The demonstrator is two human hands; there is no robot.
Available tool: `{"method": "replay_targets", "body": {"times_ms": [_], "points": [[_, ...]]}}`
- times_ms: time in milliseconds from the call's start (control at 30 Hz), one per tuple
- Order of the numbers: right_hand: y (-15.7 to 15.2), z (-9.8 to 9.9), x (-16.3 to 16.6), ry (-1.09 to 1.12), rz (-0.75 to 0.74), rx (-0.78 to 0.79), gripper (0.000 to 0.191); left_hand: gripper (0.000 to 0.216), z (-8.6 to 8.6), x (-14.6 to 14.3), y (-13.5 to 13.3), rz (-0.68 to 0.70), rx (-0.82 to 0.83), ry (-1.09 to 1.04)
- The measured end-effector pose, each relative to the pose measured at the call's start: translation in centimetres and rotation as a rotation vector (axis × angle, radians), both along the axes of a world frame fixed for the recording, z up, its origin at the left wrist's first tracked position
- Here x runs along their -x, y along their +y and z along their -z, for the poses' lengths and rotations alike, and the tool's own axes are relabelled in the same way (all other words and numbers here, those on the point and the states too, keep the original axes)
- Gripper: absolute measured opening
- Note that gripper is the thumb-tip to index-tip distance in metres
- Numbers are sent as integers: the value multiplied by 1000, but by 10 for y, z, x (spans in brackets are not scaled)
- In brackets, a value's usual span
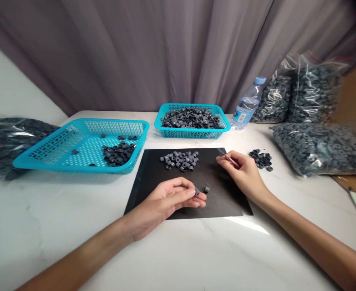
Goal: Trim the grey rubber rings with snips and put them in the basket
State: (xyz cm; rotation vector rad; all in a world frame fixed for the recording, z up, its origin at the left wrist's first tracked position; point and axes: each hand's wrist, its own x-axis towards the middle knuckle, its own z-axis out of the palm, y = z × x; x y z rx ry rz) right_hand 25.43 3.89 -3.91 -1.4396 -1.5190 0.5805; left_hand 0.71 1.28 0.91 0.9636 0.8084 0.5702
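Observation:
Between the thumb and fingers of my left hand [178, 196] is a small grey plastic bushing [197, 192] with a hole through it. Another bushing [206, 189] lies on the black mat [226, 198], just right of my left fingertips. My right hand [238, 167], over the mat's right side, grips a thin, pointed tool [233, 162] with a pinkish handle; its tip points up and left, and its exact kind is unclear. A pile of grey bushings [181, 161] sits at the back of the mat.
A large blue basket [53, 151] at left holds some bushings, and a smaller blue basket [193, 132] behind the mat is full of them. Loose dark pieces [260, 159] lie right of my right hand. A water bottle [247, 106] and filled plastic bags [323, 149] stand at right.

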Motion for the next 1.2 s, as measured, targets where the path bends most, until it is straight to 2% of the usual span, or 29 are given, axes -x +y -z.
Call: {"method": "replay_targets", "body": {"times_ms": [100,333,500,700,1000,1200], "points": [[8,4,-7,-52,42,3,42,21,2,0,1,15,-27,32],[5,6,-4,-139,27,7,44,28,17,2,5,19,-175,101],[5,5,-4,-186,24,11,41,24,16,1,-2,4,-441,302],[3,4,-3,-247,15,13,36,16,14,-2,-6,50,-702,421],[3,4,-2,-331,-18,7,29,19,11,1,-8,11,-754,356],[3,5,-3,-354,-53,-6,23,17,5,3,-9,-1,-903,359]]}}
